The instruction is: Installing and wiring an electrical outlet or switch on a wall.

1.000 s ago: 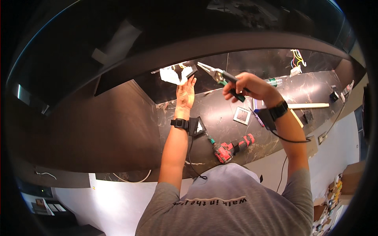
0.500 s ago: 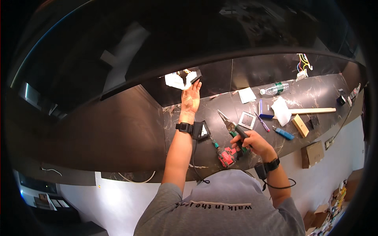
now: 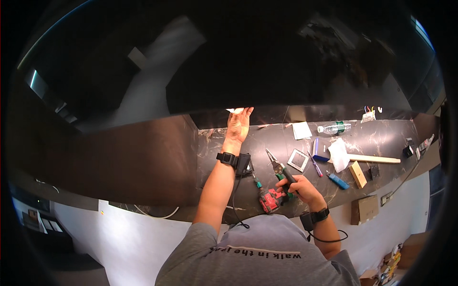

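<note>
My left hand reaches up and forward with fingers spread, pressed against a white part at the underside of the dark overhead cabinet. Lower down, my right hand is closed on the green handles of a pair of pliers, whose jaws point away over the dark marble counter. A red cordless drill lies on the counter just left of my right hand.
Across the counter lie a square switch frame, a blue box, white papers, a water bottle, a wooden stick, a blue tool and a tan block. Wires stick out of the back wall.
My right hand has come down from near the cabinet to the counter's front edge, bringing the pliers with it. The left hand has stayed up at the white part.
</note>
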`<state>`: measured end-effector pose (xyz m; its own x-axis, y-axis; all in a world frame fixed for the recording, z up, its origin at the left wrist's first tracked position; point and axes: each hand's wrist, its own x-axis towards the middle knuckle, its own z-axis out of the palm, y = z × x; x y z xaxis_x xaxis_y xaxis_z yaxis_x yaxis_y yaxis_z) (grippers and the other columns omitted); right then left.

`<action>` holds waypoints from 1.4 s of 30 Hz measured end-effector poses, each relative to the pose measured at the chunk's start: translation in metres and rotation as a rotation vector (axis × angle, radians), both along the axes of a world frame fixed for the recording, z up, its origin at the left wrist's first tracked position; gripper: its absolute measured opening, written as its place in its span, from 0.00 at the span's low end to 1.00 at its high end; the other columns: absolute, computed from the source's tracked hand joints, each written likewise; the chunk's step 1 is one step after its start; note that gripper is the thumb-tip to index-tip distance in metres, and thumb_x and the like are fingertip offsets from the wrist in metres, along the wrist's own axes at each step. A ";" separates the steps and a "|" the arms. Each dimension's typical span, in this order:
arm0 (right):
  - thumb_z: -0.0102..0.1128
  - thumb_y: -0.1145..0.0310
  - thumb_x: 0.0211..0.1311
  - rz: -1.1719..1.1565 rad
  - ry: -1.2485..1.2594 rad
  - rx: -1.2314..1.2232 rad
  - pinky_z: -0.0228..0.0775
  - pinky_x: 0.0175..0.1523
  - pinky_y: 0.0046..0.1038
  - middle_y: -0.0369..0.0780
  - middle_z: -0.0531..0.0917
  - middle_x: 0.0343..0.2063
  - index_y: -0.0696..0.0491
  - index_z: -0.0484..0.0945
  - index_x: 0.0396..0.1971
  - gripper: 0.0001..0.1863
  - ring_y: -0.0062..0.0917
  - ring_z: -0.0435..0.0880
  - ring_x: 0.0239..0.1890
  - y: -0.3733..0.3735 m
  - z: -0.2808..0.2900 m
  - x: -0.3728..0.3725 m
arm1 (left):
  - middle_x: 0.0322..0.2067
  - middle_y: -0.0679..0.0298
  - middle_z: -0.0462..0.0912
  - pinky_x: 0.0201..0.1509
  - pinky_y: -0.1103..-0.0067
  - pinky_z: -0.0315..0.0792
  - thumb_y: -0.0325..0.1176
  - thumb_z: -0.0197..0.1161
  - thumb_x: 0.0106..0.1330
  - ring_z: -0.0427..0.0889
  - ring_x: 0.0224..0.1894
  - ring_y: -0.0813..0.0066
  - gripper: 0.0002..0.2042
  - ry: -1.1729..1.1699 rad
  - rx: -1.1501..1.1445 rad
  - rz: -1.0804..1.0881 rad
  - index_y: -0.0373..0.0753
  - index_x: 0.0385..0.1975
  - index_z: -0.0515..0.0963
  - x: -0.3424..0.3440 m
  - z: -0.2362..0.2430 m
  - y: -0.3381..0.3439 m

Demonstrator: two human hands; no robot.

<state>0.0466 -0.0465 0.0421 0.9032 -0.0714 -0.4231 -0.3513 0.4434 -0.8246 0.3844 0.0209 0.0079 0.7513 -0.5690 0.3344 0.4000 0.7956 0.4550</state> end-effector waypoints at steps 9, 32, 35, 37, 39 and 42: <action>0.49 0.81 0.42 0.004 0.010 -0.008 0.75 0.50 0.26 0.48 0.85 0.39 0.68 0.80 0.44 0.24 0.31 0.84 0.42 0.007 -0.004 0.002 | 0.44 0.74 0.84 0.65 0.68 0.69 0.36 0.72 0.61 0.80 0.50 0.79 0.10 0.035 -0.022 -0.012 0.46 0.41 0.81 -0.004 0.010 0.004; 0.60 0.75 0.52 -0.372 -0.216 -0.490 0.66 0.41 0.20 0.32 0.77 0.34 0.56 0.76 0.34 0.08 0.14 0.72 0.34 0.016 -0.014 0.002 | 0.56 0.59 0.77 0.67 0.67 0.66 0.43 0.67 0.64 0.74 0.61 0.63 0.26 0.027 0.099 -0.001 0.36 0.58 0.71 0.001 0.008 0.001; 0.59 0.75 0.56 -0.375 -0.328 -0.650 0.69 0.49 0.24 0.34 0.78 0.36 0.56 0.76 0.40 0.11 0.20 0.76 0.39 0.022 -0.012 0.000 | 0.56 0.53 0.76 0.69 0.65 0.65 0.41 0.64 0.66 0.72 0.62 0.59 0.25 0.045 0.029 -0.047 0.35 0.58 0.70 0.004 0.009 0.001; 0.59 0.75 0.57 -0.332 -0.268 -0.647 0.69 0.51 0.25 0.35 0.79 0.36 0.57 0.76 0.41 0.11 0.21 0.77 0.41 0.023 -0.016 -0.008 | 0.57 0.52 0.75 0.69 0.65 0.65 0.40 0.62 0.68 0.72 0.62 0.58 0.24 0.083 0.089 -0.023 0.34 0.58 0.69 0.000 0.013 0.001; 0.61 0.74 0.58 -0.272 -0.253 -0.715 0.69 0.51 0.25 0.36 0.80 0.36 0.57 0.77 0.43 0.13 0.20 0.79 0.42 0.025 -0.023 -0.013 | 0.57 0.52 0.75 0.68 0.65 0.65 0.40 0.62 0.68 0.72 0.62 0.58 0.23 0.101 0.108 -0.026 0.34 0.58 0.69 -0.004 0.021 0.001; 0.62 0.74 0.58 -0.243 -0.244 -0.675 0.70 0.49 0.23 0.34 0.81 0.35 0.57 0.77 0.42 0.12 0.18 0.79 0.40 0.031 -0.028 -0.019 | 0.57 0.51 0.74 0.68 0.65 0.66 0.39 0.61 0.68 0.72 0.61 0.59 0.23 0.118 0.158 0.009 0.34 0.58 0.69 -0.009 0.029 0.004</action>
<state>0.0274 -0.0159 0.0140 0.8913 -0.4533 -0.0075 -0.0813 -0.1434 -0.9863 0.3749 0.0251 0.0371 0.7852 -0.6005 0.1510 0.4510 0.7218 0.5249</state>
